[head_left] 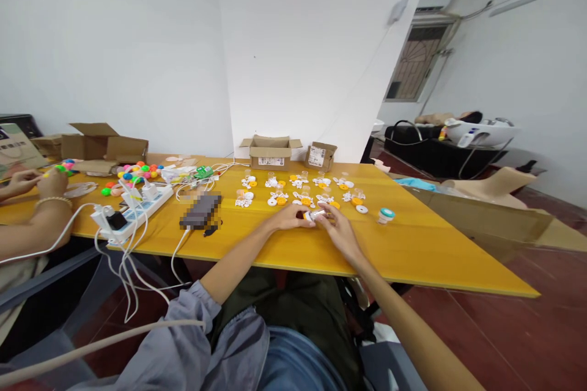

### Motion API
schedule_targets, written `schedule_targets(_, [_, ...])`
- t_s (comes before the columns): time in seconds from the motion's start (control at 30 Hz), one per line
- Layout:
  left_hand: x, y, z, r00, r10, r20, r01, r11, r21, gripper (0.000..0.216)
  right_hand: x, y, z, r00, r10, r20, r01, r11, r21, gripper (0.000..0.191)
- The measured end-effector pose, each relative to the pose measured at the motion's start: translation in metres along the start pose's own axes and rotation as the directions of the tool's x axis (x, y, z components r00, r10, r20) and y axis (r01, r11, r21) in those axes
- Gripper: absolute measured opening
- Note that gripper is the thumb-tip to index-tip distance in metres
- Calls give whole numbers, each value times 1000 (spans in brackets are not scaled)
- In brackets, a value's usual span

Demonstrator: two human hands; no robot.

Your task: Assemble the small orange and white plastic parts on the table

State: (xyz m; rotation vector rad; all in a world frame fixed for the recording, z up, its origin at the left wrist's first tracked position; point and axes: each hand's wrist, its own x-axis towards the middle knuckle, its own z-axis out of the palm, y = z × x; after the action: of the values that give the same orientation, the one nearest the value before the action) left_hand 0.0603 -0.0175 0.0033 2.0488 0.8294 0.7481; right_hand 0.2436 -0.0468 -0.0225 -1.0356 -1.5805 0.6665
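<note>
Above the near part of the table, my left hand [292, 217] and my right hand [340, 231] meet with their fingers closed around a small white plastic part [314, 215]. A bit of orange shows at its left side, and fingers cover much of it, so its exact kind is unclear. Just beyond my hands lie groups of small white plastic pieces, with a yellow ring [356, 201], a white disc [362, 209] and a clear cup [344, 176] among them. To the right of my right hand stands a small clear jar with a teal and white lid [386, 214].
Two open cardboard boxes, a wider one [270, 153] and a smaller one [321, 156], stand against the wall. Leftward are a power bank [200, 211], a power strip [137, 214] with trailing cables, and colourful balls [140, 172]. Another person's hands [50, 186] work at far left.
</note>
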Motion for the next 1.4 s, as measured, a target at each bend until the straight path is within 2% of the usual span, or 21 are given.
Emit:
schedule_targets(0.13, [0, -1, 1, 999, -20, -28, 21, 998, 55, 31, -3, 1, -16, 998, 15, -62, -21, 994, -109, 41])
schedule_targets(0.23, [0, 0, 1, 999, -35, -34, 38, 997, 70, 28, -5, 3, -38, 991, 24, -131, -60, 959, -279, 41])
schedule_targets(0.37, [-1, 4, 1, 997, -68, -44, 71, 994, 87, 30, -12, 9, -68, 974, 19, -224, -153, 787, -597, 33])
schedule_targets(0.47, [-2, 6, 0, 997, -63, -52, 67, 994, 85, 27, -18, 14, -81, 980, 49, -194, -180, 639, -748, 25])
schedule_targets(0.53, [-2, 7, 0, 997, -53, -59, 58, 995, 85, 26, -19, 16, -84, 985, 63, -163, -169, 579, -798, 21])
schedule_targets(0.73, [-2, 8, 0, 997, -49, -67, 54, 996, 76, 25, -19, 11, -85, 979, 85, -187, -205, 468, -859, 21])
schedule_targets(0.83, [-2, 8, 1, 995, -70, -70, 76, 993, 89, 26, -21, 11, -86, 977, 50, -208, -209, 439, -874, 23])
schedule_targets(1.03, [-1, 7, 1, 995, -67, -69, 74, 993, 96, 24, -20, 7, -94, 965, -138, -223, -139, 453, -881, 32])
schedule_targets(1.1, [-1, 8, 1, 996, -62, -64, 69, 992, 103, 24, -14, 3, -98, 957, -159, -242, -142, 471, -871, 36])
schedule_targets(1.2, [-2, 9, 1, 997, -53, -61, 60, 991, 117, 25, 0, -1, -106, 945, -119, -305, -213, 484, -849, 43])
schedule_targets(1.3, [-2, 8, 1, 997, -50, -64, 58, 991, 122, 26, 17, 5, -115, 935, -28, -353, -303, 452, -839, 47])
schedule_targets(1.4, [-1, 7, 1, 997, -42, -66, 51, 990, 129, 25, 33, 16, -127, 953, 78, -294, -299, 413, -860, 41])
